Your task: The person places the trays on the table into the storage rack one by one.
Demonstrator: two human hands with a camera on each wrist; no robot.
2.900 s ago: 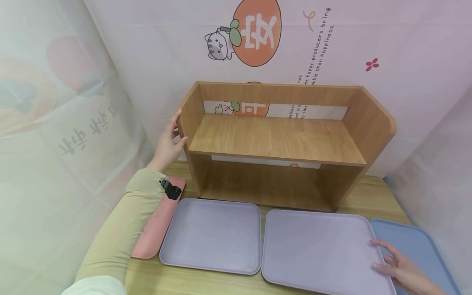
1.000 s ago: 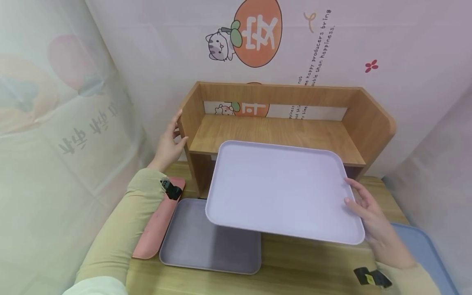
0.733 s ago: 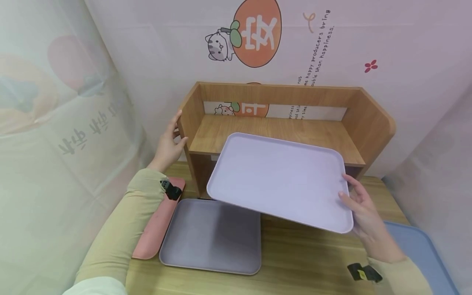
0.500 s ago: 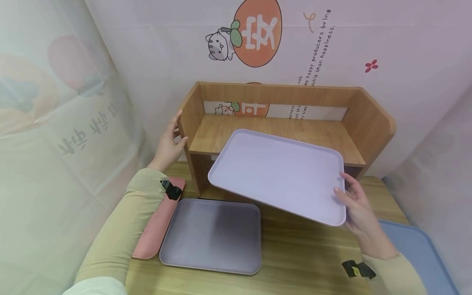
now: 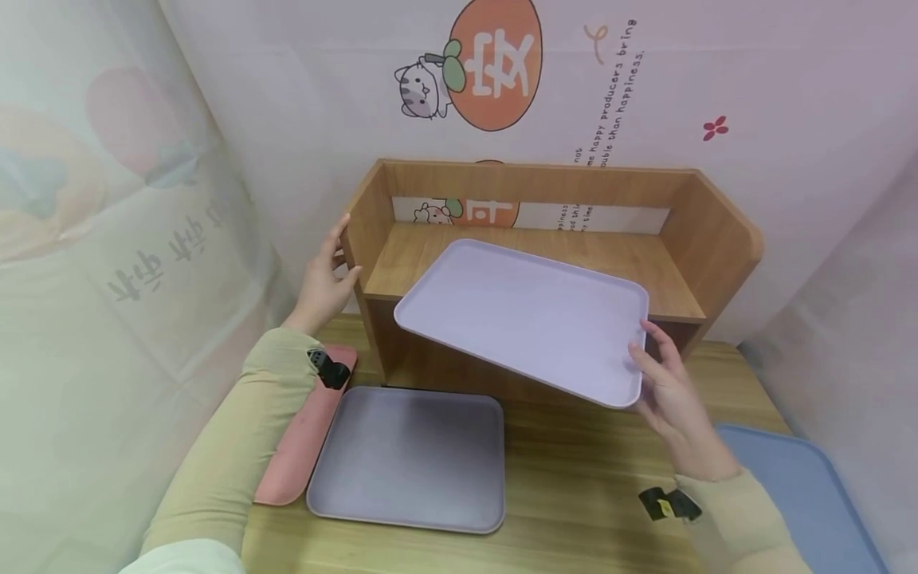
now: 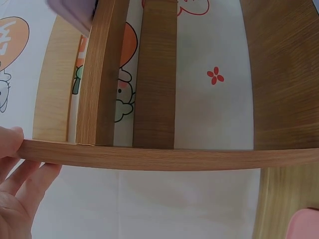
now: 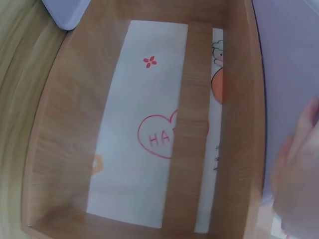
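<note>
We see the lilac tray (image 5: 527,319) (round-cornered, tilted) shifted toward eleven o'clock, right hand (image 5: 672,391) pinching it, left hand (image 5: 323,285) gripping the shelf (image 5: 617,249).

Beige sleeves (image 5: 244,430), white cloth (image 5: 190,558) above the left, black wrist pieces (image 5: 330,369), yellow patch (image 5: 666,507) on the right.

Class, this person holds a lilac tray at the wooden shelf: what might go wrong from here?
The tilted tray, gripped only at one end by the right hand, might twist or slip. Its free end could knock the wooden shelf. If dropped, it may hit the other lilac tray on the table.
</note>
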